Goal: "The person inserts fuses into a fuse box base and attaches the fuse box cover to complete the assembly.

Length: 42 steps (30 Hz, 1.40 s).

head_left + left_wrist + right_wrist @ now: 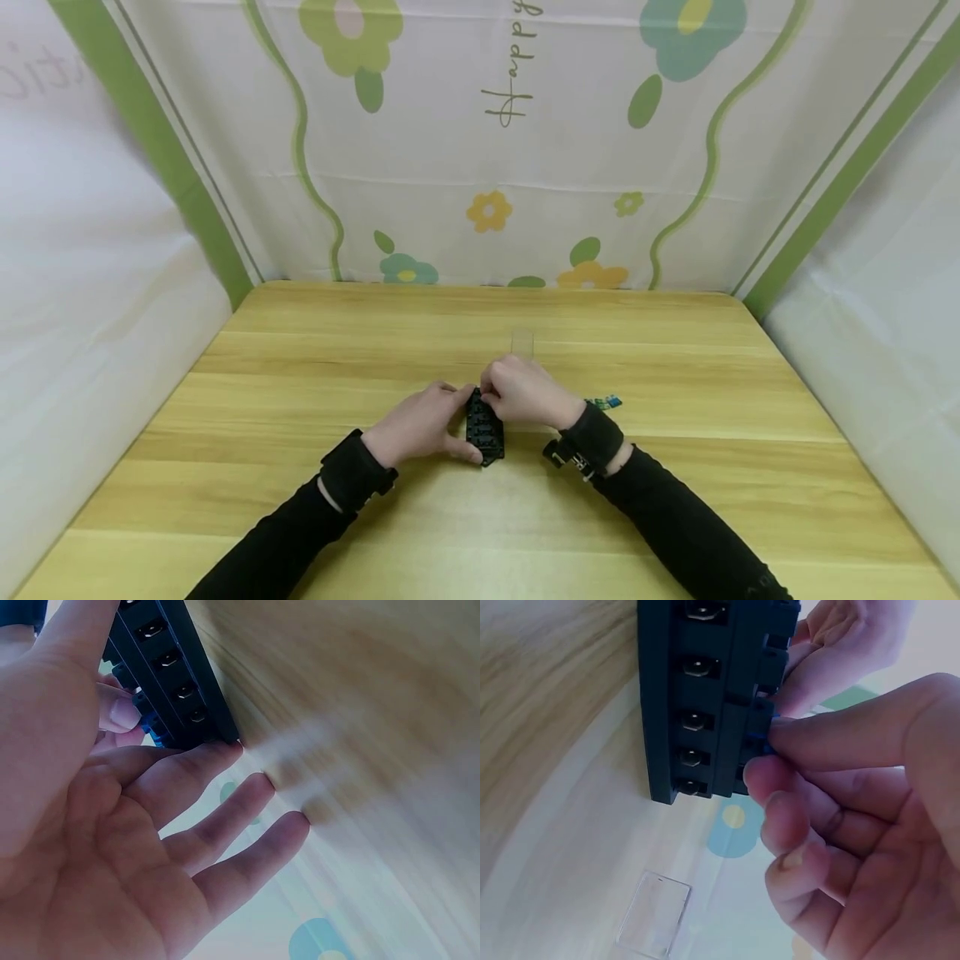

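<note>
Currently my left hand [420, 425] grips the black block [484, 435] on the table [697, 367]; my right hand [528, 392] pinches, apparently, a mostly hidden blue piece [155, 731] at its far end. Fingertip-work step, I judge; next move needs the block held still.

A black block [483, 433] with a row of metal contacts [694, 721] runs near to far, the left hand [420, 425] gripping both ends. The right hand [531, 392] pinches a blue piece [155, 732] toward its far end.
</note>
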Each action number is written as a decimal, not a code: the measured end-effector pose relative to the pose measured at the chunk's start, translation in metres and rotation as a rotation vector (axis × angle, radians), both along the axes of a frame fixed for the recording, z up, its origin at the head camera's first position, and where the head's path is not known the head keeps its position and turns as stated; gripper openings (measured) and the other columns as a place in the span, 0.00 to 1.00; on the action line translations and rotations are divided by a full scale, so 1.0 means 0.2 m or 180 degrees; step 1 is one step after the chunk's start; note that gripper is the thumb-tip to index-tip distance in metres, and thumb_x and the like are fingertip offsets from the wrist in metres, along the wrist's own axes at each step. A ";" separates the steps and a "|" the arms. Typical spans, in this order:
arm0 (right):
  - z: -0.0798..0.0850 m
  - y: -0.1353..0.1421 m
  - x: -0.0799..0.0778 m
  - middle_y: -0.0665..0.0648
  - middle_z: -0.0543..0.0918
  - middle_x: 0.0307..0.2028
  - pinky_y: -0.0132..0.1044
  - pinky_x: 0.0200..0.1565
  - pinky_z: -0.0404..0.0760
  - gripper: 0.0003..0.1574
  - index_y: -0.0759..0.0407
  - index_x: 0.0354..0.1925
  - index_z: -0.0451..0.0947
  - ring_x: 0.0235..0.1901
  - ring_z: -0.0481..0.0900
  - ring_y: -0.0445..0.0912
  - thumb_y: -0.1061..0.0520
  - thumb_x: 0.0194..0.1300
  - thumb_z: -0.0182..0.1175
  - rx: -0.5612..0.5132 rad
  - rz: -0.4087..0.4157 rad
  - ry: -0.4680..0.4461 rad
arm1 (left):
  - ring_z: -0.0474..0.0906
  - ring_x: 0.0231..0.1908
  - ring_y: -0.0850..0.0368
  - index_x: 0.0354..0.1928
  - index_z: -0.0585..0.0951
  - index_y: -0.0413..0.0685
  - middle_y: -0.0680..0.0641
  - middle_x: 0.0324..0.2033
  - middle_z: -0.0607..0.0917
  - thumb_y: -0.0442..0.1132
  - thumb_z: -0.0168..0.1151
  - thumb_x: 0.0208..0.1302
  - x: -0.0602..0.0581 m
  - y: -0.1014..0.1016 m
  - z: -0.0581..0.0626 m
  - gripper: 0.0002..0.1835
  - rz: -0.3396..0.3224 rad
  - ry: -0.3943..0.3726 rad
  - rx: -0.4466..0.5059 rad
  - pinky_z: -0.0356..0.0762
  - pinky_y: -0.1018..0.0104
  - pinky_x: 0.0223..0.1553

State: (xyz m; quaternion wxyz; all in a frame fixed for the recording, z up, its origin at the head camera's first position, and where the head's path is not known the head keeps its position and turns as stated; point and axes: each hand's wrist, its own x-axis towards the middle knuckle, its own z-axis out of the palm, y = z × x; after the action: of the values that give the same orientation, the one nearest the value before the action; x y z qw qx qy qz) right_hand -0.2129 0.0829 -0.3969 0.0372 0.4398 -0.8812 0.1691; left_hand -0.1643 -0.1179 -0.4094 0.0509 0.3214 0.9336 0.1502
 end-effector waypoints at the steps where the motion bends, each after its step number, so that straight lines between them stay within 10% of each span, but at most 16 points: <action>1: 0.00 0.00 0.00 0.45 0.68 0.16 0.25 0.19 0.59 0.18 0.48 0.17 0.71 0.15 0.60 0.36 0.64 0.60 0.58 -0.0010 -0.0006 0.0003 | 0.71 0.54 0.47 0.70 0.63 0.44 0.42 0.52 0.78 0.69 0.66 0.45 0.00 0.00 0.00 0.54 -0.0004 0.0001 0.0002 0.71 0.58 0.51; 42: 0.00 -0.03 0.02 0.44 0.69 0.19 0.26 0.17 0.62 0.12 0.51 0.22 0.77 0.17 0.66 0.37 0.60 0.62 0.63 0.0207 -0.0091 0.0284 | 0.70 0.55 0.48 0.71 0.63 0.46 0.43 0.52 0.77 0.70 0.65 0.46 -0.01 -0.01 -0.01 0.54 -0.0010 0.0028 -0.0023 0.71 0.60 0.51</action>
State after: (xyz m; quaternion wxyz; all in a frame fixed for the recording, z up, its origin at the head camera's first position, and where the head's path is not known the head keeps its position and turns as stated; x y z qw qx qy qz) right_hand -0.2086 0.0770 -0.3973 0.0646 0.4353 -0.8899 0.1200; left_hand -0.1661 -0.1205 -0.4109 0.0482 0.3233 0.9338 0.1454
